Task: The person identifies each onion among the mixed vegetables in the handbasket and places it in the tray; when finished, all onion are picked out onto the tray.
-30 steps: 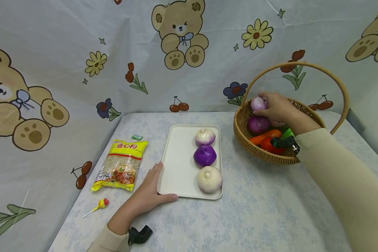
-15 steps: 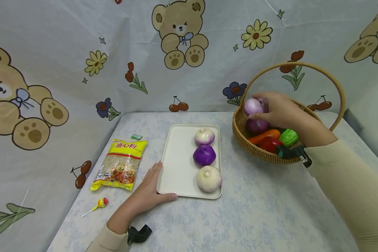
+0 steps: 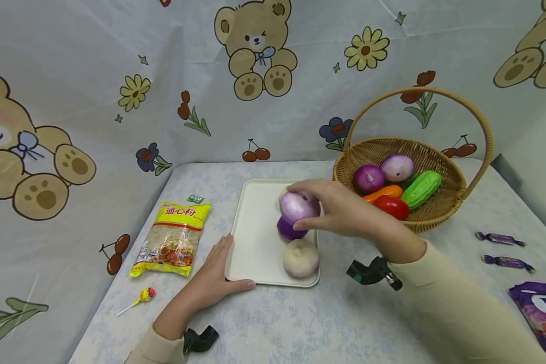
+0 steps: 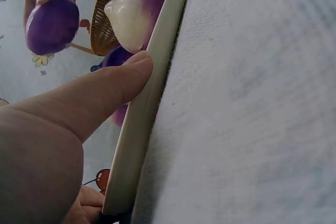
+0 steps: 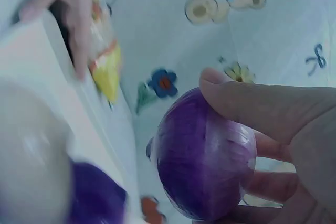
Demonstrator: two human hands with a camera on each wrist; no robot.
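My right hand (image 3: 329,210) holds a purple onion (image 5: 207,156) between thumb and fingers, above the right side of a white tray (image 3: 255,227). In the head view the onion overlaps a dark purple onion (image 3: 288,230) on the tray and mostly hides the vegetable behind it. Nearer the front edge of the tray sits a white turnip (image 3: 301,259) with a purple flush, its pointed tip showing in the left wrist view. My left hand (image 3: 216,275) rests at the tray's front left corner, fingers straight along the left side and thumb (image 4: 113,85) against the front rim.
A wicker basket (image 3: 446,207) at the back right holds two onions, a carrot, a tomato and a green ridged vegetable (image 3: 421,190). Left lie a yellow pasta bag (image 3: 173,237), a lollipop (image 3: 141,298) and a small green packet (image 3: 195,198). Right are two purple-wrapped candies (image 3: 507,262) and a purple bag (image 3: 541,313).
My right hand has lifted the purple onion out of the basket and carried it left over the tray. The left hand has stayed at the tray's corner.
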